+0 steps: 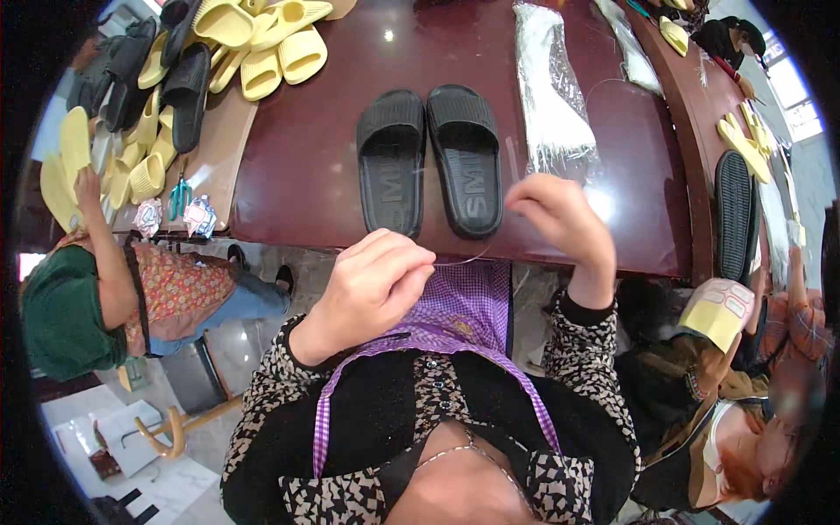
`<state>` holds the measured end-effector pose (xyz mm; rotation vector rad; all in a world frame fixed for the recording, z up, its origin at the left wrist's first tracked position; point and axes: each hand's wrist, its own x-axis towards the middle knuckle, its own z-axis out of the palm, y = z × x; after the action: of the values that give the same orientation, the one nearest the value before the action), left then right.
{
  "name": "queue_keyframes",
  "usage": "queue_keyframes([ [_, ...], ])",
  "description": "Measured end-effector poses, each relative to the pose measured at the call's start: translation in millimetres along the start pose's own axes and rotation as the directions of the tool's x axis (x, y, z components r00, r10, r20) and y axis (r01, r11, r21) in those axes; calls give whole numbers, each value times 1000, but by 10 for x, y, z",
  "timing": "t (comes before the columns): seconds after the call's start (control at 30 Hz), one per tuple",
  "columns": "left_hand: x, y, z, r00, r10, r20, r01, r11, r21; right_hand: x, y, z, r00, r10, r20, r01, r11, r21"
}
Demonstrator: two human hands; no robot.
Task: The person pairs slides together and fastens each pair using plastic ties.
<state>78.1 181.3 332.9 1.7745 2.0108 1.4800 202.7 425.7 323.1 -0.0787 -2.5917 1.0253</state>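
A thin clear strand point(468, 262) trails from the pinched fingertips of my left hand point(372, 284), just off the table's near edge. To its right, my right hand point(560, 219) is raised over the table with thumb and fingers drawn together. Whatever lies in those fingers is too small to make out. Two black slide sandals lie side by side before me, toes pointing away: the left slide point(390, 166) and the right slide point(465, 162). Neither hand grips a slide; my right hand is close to the right one's heel.
White strand bundles in clear wrap point(553, 92) lie right of the slides on the dark red table point(315, 175). Yellow slides point(302, 54) and black ones are heaped at far left, with teal scissors point(179, 199) nearby. Co-workers sit left and right; one holds a yellow piece point(716, 319).
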Motion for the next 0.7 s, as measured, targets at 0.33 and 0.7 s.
queue_keyframes([
  [0.33, -71, -725, 386, 994, -109, 21, 98, 950, 295, 546, 525, 681, 981, 113, 159, -34, 903, -428],
  [0.7, 461, -1110, 727, 979, -204, -5, 180, 854, 488, 538, 399, 667, 985, 61, -159, -132, 863, -488],
])
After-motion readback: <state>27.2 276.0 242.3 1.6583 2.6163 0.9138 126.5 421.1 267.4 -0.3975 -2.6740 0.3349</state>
